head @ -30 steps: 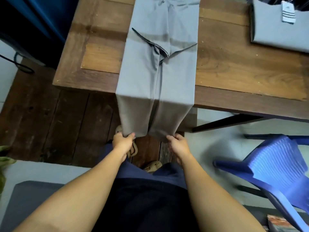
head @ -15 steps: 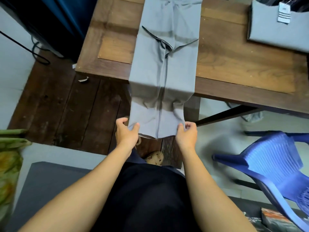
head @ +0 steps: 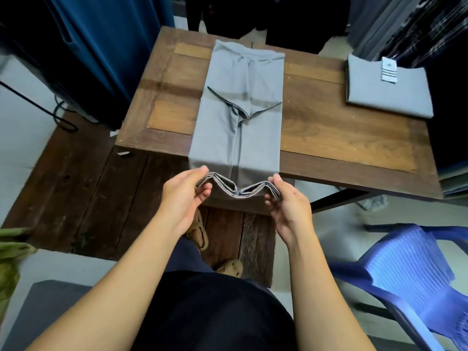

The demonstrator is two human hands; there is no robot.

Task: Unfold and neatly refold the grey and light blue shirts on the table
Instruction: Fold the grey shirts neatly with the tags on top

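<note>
At the near edge of the tabletop (head: 329, 138), your left grip (head: 186, 198) and right grip (head: 288, 206) are each clamped on a bottom corner of the shirt (head: 238, 117), pinching the stacked hem layers between thumb and fingers. The shirt lies as a long strip down the middle of the tabletop with its sleeves meeting on top. Its lower end is lifted just off the edge, and the hem sags between your hands.

You look to be at the lengthwise fold: the sides are in and the bottom has not yet gone over. The next move likely calls for carrying both corners forward together, level, and laying the hem near the collar end so the edges line up.

A second shirt (head: 387, 89) sits folded at the far right of the tabletop, well apart, with a striped tag (head: 388, 69) on it. Both shirts read grey-blue, so you cannot tell which is the grey one. The collar end is too foreshortened to make out, and the fingers under the hem are hidden.
</note>
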